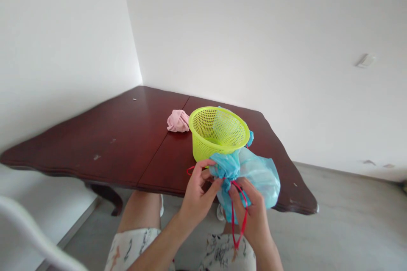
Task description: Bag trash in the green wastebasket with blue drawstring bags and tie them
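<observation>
A light-blue plastic drawstring bag (259, 175) is held at the table's front edge, its neck gathered tight. My left hand (200, 190) pinches the gathered mouth from the left, fingers closed on the plastic. On the other side, my right hand (251, 207) is closed on the bag's neck beside the red drawstring (237, 241), which hangs in a loop. Just behind the bag stands a yellow-green mesh basket (203, 146). More blue plastic (251, 138) shows behind the basket's right side, mostly hidden.
A crumpled pink cloth (178, 121) lies left of the basket on the dark red-brown wooden table (104, 139). White walls border the table at the back and left. A curved white chair part (32, 233) is at lower left. My legs are under the table's front edge.
</observation>
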Available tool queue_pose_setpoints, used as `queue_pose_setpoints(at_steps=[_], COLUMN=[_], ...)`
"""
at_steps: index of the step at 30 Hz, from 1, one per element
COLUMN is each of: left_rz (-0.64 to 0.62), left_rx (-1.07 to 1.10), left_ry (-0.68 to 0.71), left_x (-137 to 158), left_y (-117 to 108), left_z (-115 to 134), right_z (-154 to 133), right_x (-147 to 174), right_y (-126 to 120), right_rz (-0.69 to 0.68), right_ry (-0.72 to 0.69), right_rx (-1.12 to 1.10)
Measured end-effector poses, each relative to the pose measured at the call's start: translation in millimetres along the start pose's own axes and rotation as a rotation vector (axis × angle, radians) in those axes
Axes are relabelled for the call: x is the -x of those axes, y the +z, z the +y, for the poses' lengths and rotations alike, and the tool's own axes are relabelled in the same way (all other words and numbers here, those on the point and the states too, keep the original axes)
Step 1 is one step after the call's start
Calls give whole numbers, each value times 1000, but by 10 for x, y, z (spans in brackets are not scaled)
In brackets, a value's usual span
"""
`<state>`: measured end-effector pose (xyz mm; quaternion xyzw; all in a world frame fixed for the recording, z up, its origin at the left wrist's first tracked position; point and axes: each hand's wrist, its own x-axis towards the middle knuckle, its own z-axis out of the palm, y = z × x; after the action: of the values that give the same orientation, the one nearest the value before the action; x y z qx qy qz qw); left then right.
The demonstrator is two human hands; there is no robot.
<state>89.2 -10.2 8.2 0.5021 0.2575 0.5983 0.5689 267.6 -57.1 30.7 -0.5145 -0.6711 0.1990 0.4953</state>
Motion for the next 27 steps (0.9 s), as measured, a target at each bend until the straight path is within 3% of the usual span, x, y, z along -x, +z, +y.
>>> queue_pose_setpoints(at_steps=[5,11,15,20,24,27], left_rz=[22,-12,-25,15,18,27], left_rx=[-96,-156,-251,-396,-537,-648], left_ry=[33,-30,-34,-3,63,134], left_x=[30,60,62,6,-27,-38], left_y=[-48,-145,-152,-226,-328,-400], left_z=[81,76,74,121,169,212], right_z=[-15,-13,-2,36,75,48], right_x=[-46,28,-13,-119,-122,-124], right_y=[149,106,147,127,115,101], right_rz=[-111,102,95,159,150,223], right_ry=[19,86,140,107,217,250], right_rx=[-97,-248,-259,-284,-409,-396])
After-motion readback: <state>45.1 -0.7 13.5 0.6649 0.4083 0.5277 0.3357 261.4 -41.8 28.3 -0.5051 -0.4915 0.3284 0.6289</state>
